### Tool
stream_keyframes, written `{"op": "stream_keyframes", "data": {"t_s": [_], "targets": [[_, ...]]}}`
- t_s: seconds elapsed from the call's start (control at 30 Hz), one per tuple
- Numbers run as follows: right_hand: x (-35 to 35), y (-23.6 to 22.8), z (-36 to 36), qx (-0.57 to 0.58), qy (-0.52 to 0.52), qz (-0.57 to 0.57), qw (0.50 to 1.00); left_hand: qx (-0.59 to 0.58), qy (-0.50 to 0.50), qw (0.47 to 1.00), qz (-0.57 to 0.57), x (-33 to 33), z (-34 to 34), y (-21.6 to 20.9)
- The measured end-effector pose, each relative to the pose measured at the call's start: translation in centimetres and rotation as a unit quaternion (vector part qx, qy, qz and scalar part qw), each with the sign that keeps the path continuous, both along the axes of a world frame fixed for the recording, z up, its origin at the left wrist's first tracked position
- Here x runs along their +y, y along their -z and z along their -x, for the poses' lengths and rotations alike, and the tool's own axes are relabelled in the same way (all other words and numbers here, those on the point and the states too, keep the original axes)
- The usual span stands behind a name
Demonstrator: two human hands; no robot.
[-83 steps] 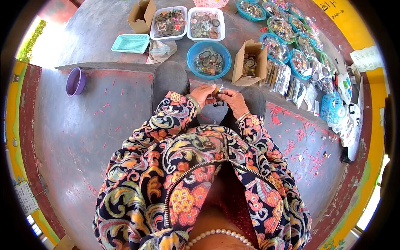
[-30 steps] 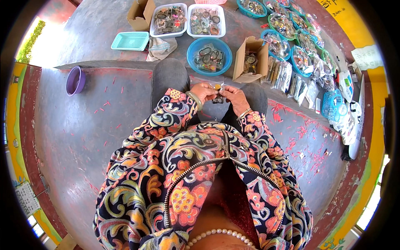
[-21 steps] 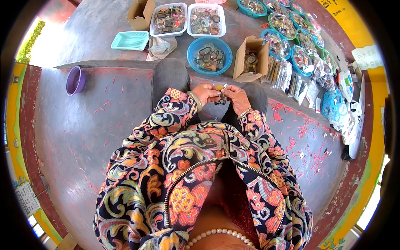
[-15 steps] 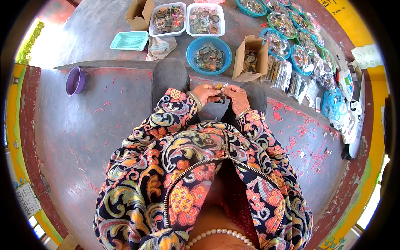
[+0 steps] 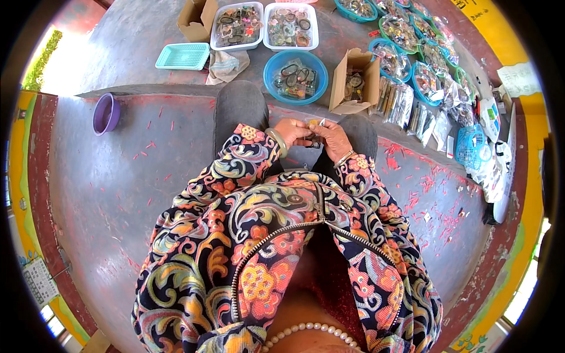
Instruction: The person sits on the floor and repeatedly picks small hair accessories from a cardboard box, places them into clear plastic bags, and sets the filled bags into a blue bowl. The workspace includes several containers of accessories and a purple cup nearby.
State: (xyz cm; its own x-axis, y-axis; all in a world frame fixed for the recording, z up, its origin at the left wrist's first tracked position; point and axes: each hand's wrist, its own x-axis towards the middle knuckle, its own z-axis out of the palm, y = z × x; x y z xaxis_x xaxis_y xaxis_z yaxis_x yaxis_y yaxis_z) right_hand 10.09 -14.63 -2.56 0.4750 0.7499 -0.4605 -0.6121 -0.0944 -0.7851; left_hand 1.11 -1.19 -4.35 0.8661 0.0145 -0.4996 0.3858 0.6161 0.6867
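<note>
Over my lap, my left hand [image 5: 292,132] and my right hand [image 5: 331,140] meet fingertip to fingertip. Between them they pinch a small transparent packet [image 5: 318,123] with a yellowish spot near its top. Something dark hangs below the fingers, and its exact kind is too small to make out. Both sets of fingers are closed, and they cover most of the packet. Just beyond my knees stands a blue round basin [image 5: 268,82] with several bagged, dark looped items [image 5: 299,79] in it. An open cardboard box [image 5: 338,88] with small bagged pieces sits right of the basin.
Two white tubs [image 5: 261,36] of small packets stand farther back, beside a turquoise basket [image 5: 182,57] and a grey cloth [image 5: 228,67]. A purple basin [image 5: 106,115] is at left. Several filled baskets [image 5: 392,60] and plastic-wrapped bundles [image 5: 395,103] crowd the right. Red scraps [image 5: 406,197] litter the floor.
My right-hand fingers have shifted slightly on the packet, and a whitish corner of it now sticks up above them. Both hands stay in nearly the same place.
</note>
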Motion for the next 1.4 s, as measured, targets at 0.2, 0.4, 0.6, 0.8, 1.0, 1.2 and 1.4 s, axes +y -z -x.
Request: {"op": "stream_keyframes", "data": {"t_s": [0.2, 0.4, 0.6, 0.8, 1.0, 1.2, 1.4], "targets": [[0.1, 0.9, 0.2, 0.012, 0.034, -0.011, 0.999, -0.010, 0.018, 0.999, 0.027, 0.1, -0.1, 0.7], [0.4, -0.2, 0.6, 0.028, 0.039, -0.006, 0.999, 0.010, -0.015, 1.000, 0.016, 0.2, 0.0, 0.8], [-0.1, 0.5, 0.0, -0.013, 0.078, 0.025, 0.997, 0.013, -0.031, 0.999, 0.023, 0.0, 0.0, 0.7], [-0.3, 1.1, -0.1, -0.036, 0.086, 0.031, 0.995, 0.005, -0.035, 0.999, 0.019, -0.2, -0.1, 0.5], [0.3, -0.7, 0.2, -0.010, 0.079, 0.024, 0.997, 0.008, -0.003, 0.997, -0.078, -0.1, -0.2, 0.3], [-0.3, 1.0, -0.3, -0.020, 0.067, 0.004, 0.998, -0.003, 0.055, 0.989, -0.136, -0.3, 0.0, -0.8], [-0.2, 1.4, -0.2, -0.021, 0.139, -0.024, 0.990, 0.007, 0.029, 0.998, -0.058, -0.4, -0.2, -0.4]]}}
